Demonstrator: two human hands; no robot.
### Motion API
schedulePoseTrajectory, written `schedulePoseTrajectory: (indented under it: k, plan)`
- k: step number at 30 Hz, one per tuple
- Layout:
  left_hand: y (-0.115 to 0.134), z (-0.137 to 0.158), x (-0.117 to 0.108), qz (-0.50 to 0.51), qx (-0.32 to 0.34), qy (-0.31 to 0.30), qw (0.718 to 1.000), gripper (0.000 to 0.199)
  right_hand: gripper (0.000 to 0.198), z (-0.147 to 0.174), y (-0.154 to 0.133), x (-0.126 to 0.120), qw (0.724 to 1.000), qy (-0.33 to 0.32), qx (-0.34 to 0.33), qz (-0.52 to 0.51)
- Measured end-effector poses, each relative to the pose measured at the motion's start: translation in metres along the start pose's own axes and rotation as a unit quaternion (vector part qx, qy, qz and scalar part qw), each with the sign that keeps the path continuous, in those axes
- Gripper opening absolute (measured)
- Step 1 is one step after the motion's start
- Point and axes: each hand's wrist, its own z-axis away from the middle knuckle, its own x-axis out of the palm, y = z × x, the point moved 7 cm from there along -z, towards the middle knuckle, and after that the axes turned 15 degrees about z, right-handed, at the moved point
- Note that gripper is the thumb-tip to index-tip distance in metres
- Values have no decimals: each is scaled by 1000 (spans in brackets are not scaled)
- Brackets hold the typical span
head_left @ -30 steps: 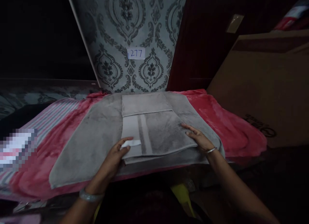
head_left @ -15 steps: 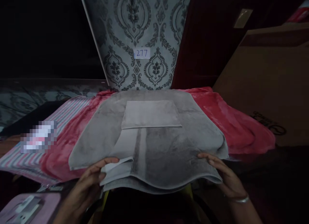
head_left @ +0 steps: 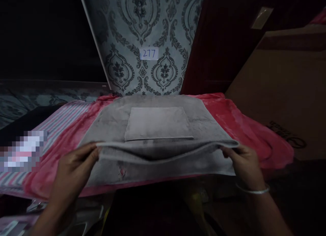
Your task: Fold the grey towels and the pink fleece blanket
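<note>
A grey towel (head_left: 163,170) hangs across the front, its raised edge stretched between my hands. The edge is doubled, and its two layers gape apart in the middle. My left hand (head_left: 72,170) pinches the left corner between thumb and fingers. At the right corner, my right hand (head_left: 248,164), with a bracelet at the wrist, is closed on the cloth. Just beyond the raised edge, a lighter grey folded cloth (head_left: 159,124) lies flat on a wide grey cloth (head_left: 198,110). A small pinkish motif shows on the front grey fabric, low on the left.
A red blanket (head_left: 231,120) lies beneath the grey cloth. A striped cloth (head_left: 65,115) and a blurred object (head_left: 25,151) are at left. A large cardboard box (head_left: 285,93) stands at right. Behind are a dark screen (head_left: 46,36) and a wall label (head_left: 149,53).
Both hands have moved up and outward, pulling the towel's edge taut and raising it towards the folded cloth. The pale folded-over flap by my left hand no longer shows.
</note>
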Motion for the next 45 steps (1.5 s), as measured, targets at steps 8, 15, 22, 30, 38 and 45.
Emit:
schedulePoseTrajectory:
  k: [8,15,22,30,38,45]
  plan:
    - [-36,-167,103,-46,-22,-32,998,22,36,-175,21,101,993,-25,33,-111]
    - [-153,-194,137,-127,-190,-36,973,28,45,-198,97,191,977,-114,169,-66]
    - [-165,-204,144,-311,-120,-64,941,36,44,-207,110,201,973,-154,156,-73]
    - [-157,-224,146,-243,-32,-34,969,15,42,-227,107,201,989,-83,112,-58]
    - [-177,-225,156,-292,-83,-78,950,17,38,-230,122,213,989,-80,122,-11]
    - [-158,-231,141,-278,-109,-64,952,36,45,-235,116,178,993,-70,100,-5]
